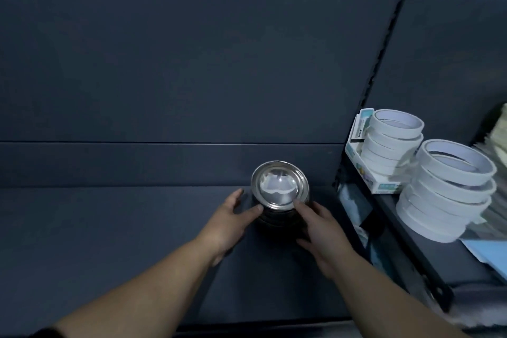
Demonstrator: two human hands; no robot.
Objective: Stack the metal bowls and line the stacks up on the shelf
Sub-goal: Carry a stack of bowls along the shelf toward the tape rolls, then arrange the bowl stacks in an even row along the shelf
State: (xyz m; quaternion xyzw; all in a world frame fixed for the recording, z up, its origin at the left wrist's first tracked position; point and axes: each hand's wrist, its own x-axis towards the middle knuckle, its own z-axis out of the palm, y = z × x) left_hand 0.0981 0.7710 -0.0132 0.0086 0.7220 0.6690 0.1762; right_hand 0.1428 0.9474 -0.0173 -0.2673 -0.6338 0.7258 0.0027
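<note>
One stack of shiny metal bowls stands on the dark grey shelf, close to the back panel and near the right upright. My left hand touches the stack's left side with its thumb at the rim and its fingers spread and fairly straight. My right hand lies against the stack's right front, its fingertips touching the top bowl's rim. The lower bowls of the stack are dark and partly hidden between my hands.
A slotted dark upright divides this bay from the one on the right. There, two stacks of white tape rolls and a small carton stand. The dark back panel rises behind the bowls.
</note>
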